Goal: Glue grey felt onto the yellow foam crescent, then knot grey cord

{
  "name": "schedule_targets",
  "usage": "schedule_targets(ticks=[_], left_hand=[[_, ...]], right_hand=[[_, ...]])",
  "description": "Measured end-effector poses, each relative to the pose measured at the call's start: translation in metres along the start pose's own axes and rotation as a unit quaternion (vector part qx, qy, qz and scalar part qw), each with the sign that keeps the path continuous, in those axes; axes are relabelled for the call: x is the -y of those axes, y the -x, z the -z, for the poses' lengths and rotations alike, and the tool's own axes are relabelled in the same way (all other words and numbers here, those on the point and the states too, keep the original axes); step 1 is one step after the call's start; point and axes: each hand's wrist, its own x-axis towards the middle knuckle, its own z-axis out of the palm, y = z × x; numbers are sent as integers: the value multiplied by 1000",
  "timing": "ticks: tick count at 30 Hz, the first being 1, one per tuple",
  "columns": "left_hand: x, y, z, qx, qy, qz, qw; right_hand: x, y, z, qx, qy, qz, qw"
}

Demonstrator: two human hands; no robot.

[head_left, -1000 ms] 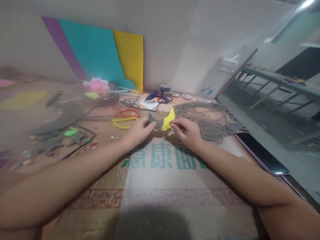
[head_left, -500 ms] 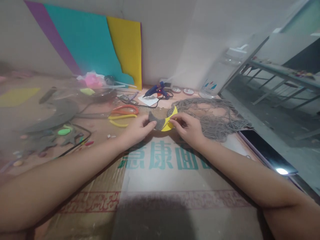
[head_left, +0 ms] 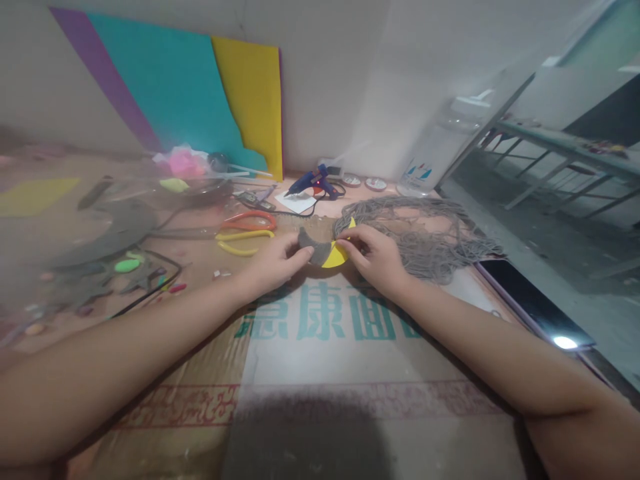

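A small crescent (head_left: 333, 256), grey on its left part and bright yellow on its right, is held between both hands above the table. My left hand (head_left: 280, 260) pinches the grey end between thumb and fingers. At the yellow end, my right hand (head_left: 373, 250) has thumb and forefinger closed on the piece near its upper tip. Grey yarn (head_left: 440, 240) lies in a loose heap just right of my right hand. Scissors with red and yellow handles (head_left: 245, 235) rest beyond my left hand.
Behind the hands a blue glue gun (head_left: 315, 181) stands by white paper (head_left: 295, 202). A phone (head_left: 530, 300) with its light on lies at the right edge. A clear bottle (head_left: 435, 147) stands by the wall. Grey cutouts and small coloured pieces lie at left.
The yellow part now lies closer along the grey crescent, its lower edge slightly lower and its tilt changed. Both hands keep their hold, almost in the same place.
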Motion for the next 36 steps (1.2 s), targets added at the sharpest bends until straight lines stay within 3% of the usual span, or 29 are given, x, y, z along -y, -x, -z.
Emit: schedule_targets(ticks=[15, 27, 32, 36], left_hand=[[0, 0, 2, 32, -51, -21, 998], [1, 1, 4, 37, 16, -11, 999], [5, -1, -1, 2, 119, -81, 990], [8, 1, -3, 7, 57, -119, 991]], right_hand=[[0, 0, 1, 8, 6, 31, 999], [3, 0, 3, 19, -2, 41, 999], [1, -1, 1, -13, -42, -10, 999], [1, -2, -1, -28, -78, -63, 995]])
